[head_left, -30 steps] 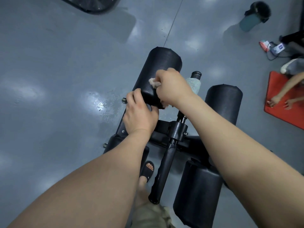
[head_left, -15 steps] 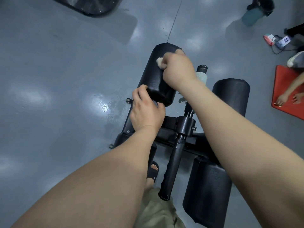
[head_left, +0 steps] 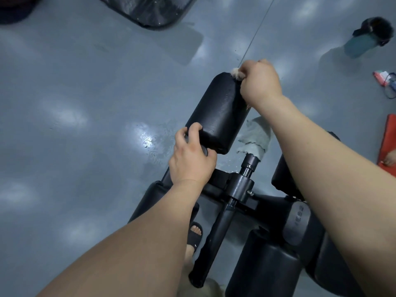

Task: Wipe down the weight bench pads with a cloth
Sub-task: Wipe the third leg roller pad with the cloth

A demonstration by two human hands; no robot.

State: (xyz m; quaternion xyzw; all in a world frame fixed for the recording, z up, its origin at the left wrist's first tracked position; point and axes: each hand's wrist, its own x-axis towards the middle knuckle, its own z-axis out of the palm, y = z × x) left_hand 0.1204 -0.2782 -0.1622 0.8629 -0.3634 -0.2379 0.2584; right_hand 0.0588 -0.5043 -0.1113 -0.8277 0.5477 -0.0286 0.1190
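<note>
A: Where is the cloth?
B: A pale cloth (head_left: 236, 74) is bunched in the right hand (head_left: 260, 82), whose grip is closed on it at the far end of the black roller pad (head_left: 218, 110).
A: And the left hand (head_left: 190, 159)?
B: Its grip is closed around the pad's near end. A grey rag (head_left: 255, 138) hangs on the bench post (head_left: 246, 170) just beside the pad.

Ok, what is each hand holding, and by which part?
Right hand clutches a bunched cloth on the roller pad's far end. Left hand grips that pad's near end.
</note>
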